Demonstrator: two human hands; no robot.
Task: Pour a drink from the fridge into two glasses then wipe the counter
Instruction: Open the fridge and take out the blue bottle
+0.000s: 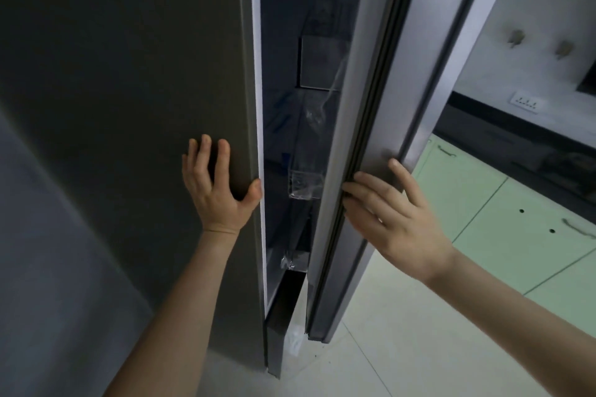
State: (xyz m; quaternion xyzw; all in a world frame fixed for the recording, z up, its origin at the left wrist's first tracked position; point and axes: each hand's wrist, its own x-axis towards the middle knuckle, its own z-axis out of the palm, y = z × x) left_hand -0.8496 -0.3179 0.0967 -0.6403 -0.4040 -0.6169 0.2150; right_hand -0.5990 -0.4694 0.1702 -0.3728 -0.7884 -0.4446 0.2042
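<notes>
Fridge door (pixel 358 126) is ajar, gap still narrow. Right hand (pixel 400 219) has its fingers hooked round the door edge. Left hand (pixel 216 185) lies flat on the fridge's dark side panel (pixel 129 74), fingers straight, gripping nothing. No drink identifiable: the interior is dark, only clear plastic door bins (pixel 304 182) show. Risks: the right fingers sit on the seal, so a door swinging back would pinch them; a hard pull could rattle the bins.
</notes>
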